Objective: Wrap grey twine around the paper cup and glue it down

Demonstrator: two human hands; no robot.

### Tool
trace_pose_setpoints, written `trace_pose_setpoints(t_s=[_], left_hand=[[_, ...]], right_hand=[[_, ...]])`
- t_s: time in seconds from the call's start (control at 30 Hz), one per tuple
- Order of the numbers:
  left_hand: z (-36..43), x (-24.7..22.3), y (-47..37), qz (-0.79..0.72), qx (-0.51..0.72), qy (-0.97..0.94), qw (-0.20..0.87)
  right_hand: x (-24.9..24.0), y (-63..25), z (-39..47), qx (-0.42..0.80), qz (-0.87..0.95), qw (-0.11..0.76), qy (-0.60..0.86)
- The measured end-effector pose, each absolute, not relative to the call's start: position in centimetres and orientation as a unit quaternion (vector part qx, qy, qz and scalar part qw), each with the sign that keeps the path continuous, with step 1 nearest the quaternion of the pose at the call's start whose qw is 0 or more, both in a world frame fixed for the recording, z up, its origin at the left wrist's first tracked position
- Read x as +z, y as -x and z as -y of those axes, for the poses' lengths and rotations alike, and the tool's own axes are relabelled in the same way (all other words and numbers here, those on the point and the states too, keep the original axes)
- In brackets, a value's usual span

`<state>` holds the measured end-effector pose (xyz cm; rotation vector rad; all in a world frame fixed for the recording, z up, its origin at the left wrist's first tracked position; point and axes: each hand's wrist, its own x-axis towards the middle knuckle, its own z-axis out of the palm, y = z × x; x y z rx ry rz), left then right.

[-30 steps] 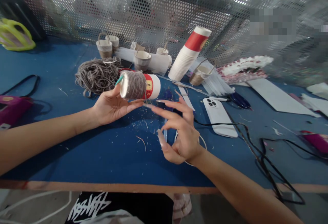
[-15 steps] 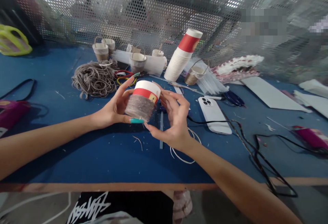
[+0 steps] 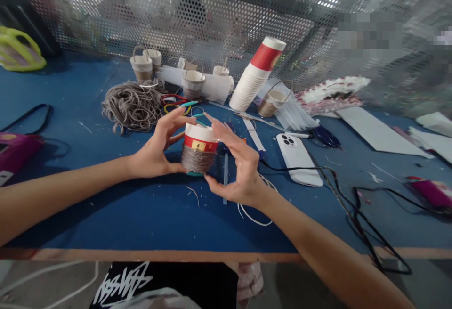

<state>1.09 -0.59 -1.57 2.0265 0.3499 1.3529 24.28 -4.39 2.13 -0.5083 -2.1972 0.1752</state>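
The left hand point(image 3: 150, 157) and right hand point(image 3: 243, 167) pinch the yarn-wrapped paper cup point(image 3: 199, 146) top and bottom, perhaps to steady it.

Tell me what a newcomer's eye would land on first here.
Probably the red-and-white paper cup, its lower part wrapped in grey cord, held between the left hand and right hand. Next, perhaps, the tall leaning stack of paper cups behind it, then the tangled grey cord heap at the left.
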Motion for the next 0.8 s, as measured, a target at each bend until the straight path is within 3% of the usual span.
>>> trace_pose_setpoints(t_s=[0.2, 0.8], left_hand=[[0.7, -1.3, -1.1, -0.145, 0.52, -0.771, 0.338], [0.6, -1.2, -1.1, -0.111, 0.529, -0.725, 0.426]], right_hand=[[2.6, -24.4, 4.5, -0.104, 0.871, 0.44, 0.194], [3.7, -24.7, 5.1, -0.219, 0.841, 0.462, 0.178]])
